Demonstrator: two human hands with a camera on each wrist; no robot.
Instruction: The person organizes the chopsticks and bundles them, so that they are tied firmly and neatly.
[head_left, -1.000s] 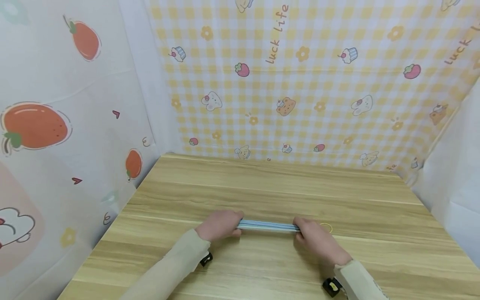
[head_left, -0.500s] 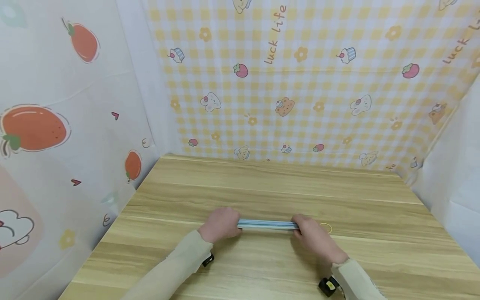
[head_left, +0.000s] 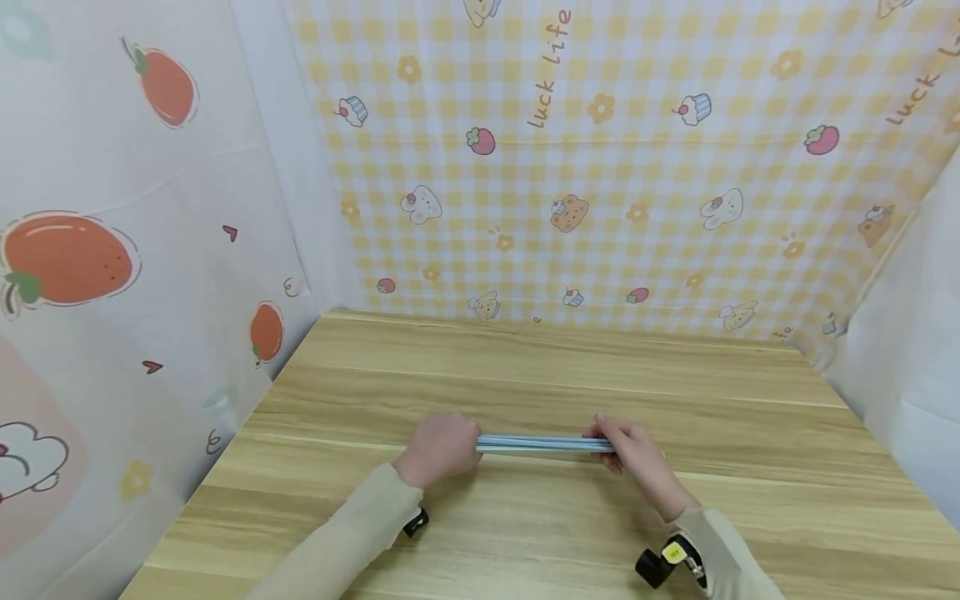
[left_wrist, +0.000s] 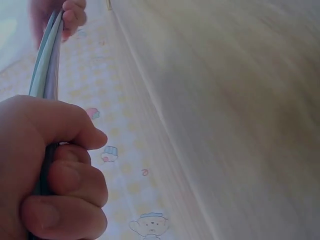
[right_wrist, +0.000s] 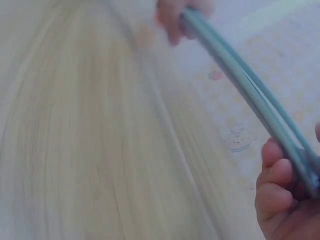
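Observation:
A bundle of long thin sticks [head_left: 536, 444], pale blue, green and lilac, stretches sideways between my two hands. My left hand [head_left: 440, 450] grips its left end in a fist. In the left wrist view, the curled fingers [left_wrist: 75, 177] wrap round the sticks. The bundle's right end lies in my right hand [head_left: 633, 454], its thumb side toward the back and some fingertips showing below the sticks. In the right wrist view, bent fingers [right_wrist: 275, 185] hold the bundle from beneath, and the sticks [right_wrist: 250, 85] gape slightly apart. The bundle's far ends are hidden in the hands.
The wood-grain table [head_left: 480, 367] spreads around both hands. A sliver of a thin yellow ring [head_left: 663, 455] shows beside the right hand, mostly hidden by it. Patterned cloth [head_left: 570, 167] hangs along the back, white cloth at the sides.
My right hand has turned, shifted slightly right and loosened its wrap, so its fingertips and more of the bundle show. It now covers most of the yellow ring. My left hand still grips its end.

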